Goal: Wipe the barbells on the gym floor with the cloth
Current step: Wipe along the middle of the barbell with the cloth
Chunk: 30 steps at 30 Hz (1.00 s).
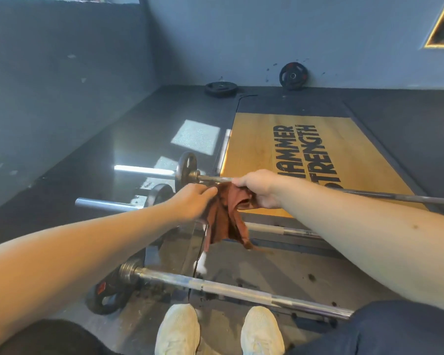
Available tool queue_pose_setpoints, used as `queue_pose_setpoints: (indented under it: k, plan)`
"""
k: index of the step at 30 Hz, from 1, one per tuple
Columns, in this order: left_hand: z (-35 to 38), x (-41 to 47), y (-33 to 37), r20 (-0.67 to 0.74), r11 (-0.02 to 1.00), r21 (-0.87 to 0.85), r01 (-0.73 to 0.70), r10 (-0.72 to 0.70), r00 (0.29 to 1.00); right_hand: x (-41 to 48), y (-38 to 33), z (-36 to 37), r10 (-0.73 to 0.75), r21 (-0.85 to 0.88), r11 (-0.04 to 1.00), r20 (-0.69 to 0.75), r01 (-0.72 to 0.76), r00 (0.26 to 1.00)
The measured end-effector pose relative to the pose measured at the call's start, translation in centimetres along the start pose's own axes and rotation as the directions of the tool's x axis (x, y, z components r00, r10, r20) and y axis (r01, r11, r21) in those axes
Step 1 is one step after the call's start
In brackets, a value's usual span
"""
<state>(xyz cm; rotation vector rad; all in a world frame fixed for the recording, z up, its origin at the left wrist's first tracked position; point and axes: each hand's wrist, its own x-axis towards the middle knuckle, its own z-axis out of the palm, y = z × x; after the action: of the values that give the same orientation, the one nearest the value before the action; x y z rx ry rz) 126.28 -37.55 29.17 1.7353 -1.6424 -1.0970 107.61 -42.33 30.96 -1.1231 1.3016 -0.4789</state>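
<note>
Head view. We see the rust-brown cloth (228,213) held up between both hands, its lower folds hanging free above the black rubber gym floor (185,108). The right hand (259,188) grips the cloth's upper edge, fingers curled, against the thin dark steel barbell shaft (369,194) farthest from us; whether the cloth wraps the shaft we cannot tell. The left hand (192,201) pinches the cloth's opposite edge, just beside the small black plate (186,169) on that bar. Nearer us lie two chrome barbells: the middle barbell (287,230) under the cloth and the near barbell (236,293) by our pale shoes (177,331). Beyond lies the wooden lifting platform (254,139) lettered HAMMER STRENGTH. A leaning black plate (293,76) rests on the grey wall (343,47), and a flat black plate (221,88) lies nearby.
</note>
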Motion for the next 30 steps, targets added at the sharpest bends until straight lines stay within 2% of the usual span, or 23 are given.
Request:
queue_pose_setpoints:
  k: [2,4,6,9,12,15,16,18,21,24,26,28,30]
  plan:
    - [1.1,-0.4,1.1,0.108,0.995,-0.098,-0.029,0.039,0.993,-0.9,-0.3,0.3,0.004,0.115,0.993,-0.011,-0.002,1.0]
    - [1.5,-0.3,1.8,0.16,0.995,-0.017,-0.102,0.103,0.982,-1.9,-0.6,-0.2,0.019,0.187,0.982,0.009,-0.02,1.0]
    - [1.5,0.2,1.9,0.132,0.986,0.077,-0.151,0.14,0.981,-2.7,-0.7,-1.3,0.043,0.227,0.972,0.07,-0.058,0.997]
    - [1.6,1.5,2.4,0.055,0.991,0.046,-0.127,0.124,0.991,-3.2,-0.8,-3.1,0.072,0.127,0.989,0.064,-0.079,0.995]
    - [2.3,2.3,3.2,0.067,0.994,-0.052,-0.096,0.1,0.993,-2.3,0.3,-4.7,0.114,-0.04,0.993,0.0,-0.114,0.993]
    - [4.2,3.6,2.9,0.159,0.992,-0.043,-0.116,0.121,0.98,-0.6,3.1,-5.0,0.171,0.152,0.969,0.153,-0.194,0.973]
    - [5.0,4.2,2.6,0.18,0.989,-0.004,-0.146,0.145,0.973,-0.1,4.0,-4.9,0.161,0.248,0.949,0.157,-0.197,0.974]
    - [6.6,5.5,2.3,0.238,0.978,0.081,-0.192,0.168,0.957,1.2,5.5,-4.6,0.14,0.393,0.906,0.067,-0.155,0.988]
    - [8.8,7.0,1.9,0.339,0.977,0.13,-0.169,0.116,0.934,3.9,7.6,-5.3,0.165,0.456,0.881,-0.047,-0.126,0.985]
    - [9.7,8.7,0.5,0.317,0.972,0.135,-0.193,0.142,0.938,6.7,9.5,-7.8,0.203,0.41,0.903,-0.139,-0.13,0.969]
    - [9.6,10.8,-1.6,0.302,0.924,0.306,-0.23,0.135,0.944,8.0,10.5,-9.9,0.215,0.302,0.943,-0.222,-0.143,0.951]
    - [10.1,13.2,-4.2,0.304,0.819,0.531,-0.216,0.054,0.951,9.1,11.8,-11.9,0.152,0.087,0.987,-0.295,-0.132,0.943]
    - [11.2,15.3,-6.4,0.317,0.678,0.701,-0.222,-0.017,0.948,10.5,13.3,-13.5,-0.009,-0.133,0.99,-0.335,-0.038,0.942]
